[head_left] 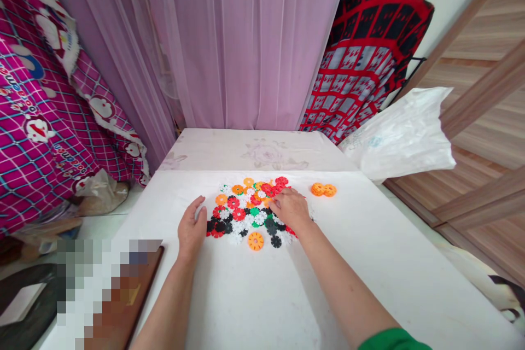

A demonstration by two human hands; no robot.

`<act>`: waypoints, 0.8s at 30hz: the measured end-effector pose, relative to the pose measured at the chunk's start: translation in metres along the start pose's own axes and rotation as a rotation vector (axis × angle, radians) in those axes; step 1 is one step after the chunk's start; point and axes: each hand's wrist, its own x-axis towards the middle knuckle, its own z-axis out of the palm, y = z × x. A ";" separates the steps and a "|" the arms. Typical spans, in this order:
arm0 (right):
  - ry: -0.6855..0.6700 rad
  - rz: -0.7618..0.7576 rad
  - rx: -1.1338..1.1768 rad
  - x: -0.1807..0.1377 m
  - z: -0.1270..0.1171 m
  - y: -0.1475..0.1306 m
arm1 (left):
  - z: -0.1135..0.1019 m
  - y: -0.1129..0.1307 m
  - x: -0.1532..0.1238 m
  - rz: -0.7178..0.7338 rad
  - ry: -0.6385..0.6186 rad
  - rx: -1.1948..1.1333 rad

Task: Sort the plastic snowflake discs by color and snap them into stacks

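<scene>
A mixed pile of notched plastic snowflake discs (246, 213) lies on the white tabletop, in red, orange, white, black and green. My left hand (192, 225) is at the pile's left edge, thumb and fingers apart, with nothing in it. Over the right side of the pile reaches my right hand (292, 209), fingers spread and bent down among the discs; its fingertips are near red and orange ones. A larger orange disc (256, 241) lies at the front of the pile. To the right, apart from the rest, sit two small stacks of orange discs (324, 190).
The white table (254, 295) has a floral strip (270, 152) along its far end. A white plastic bag (406, 134) stands beyond the right edge. Purple curtains (246, 38) hang behind. At lower left is a brown item (118, 306), partly pixelated.
</scene>
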 end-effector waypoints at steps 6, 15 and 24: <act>-0.151 0.110 0.039 0.013 -0.011 -0.024 | 0.000 0.002 0.000 -0.002 -0.004 0.004; -0.147 0.178 0.268 0.028 -0.005 -0.015 | -0.001 0.004 0.001 -0.011 -0.006 0.005; -0.009 0.248 0.962 -0.007 0.005 -0.004 | 0.001 0.004 0.000 0.001 0.005 -0.006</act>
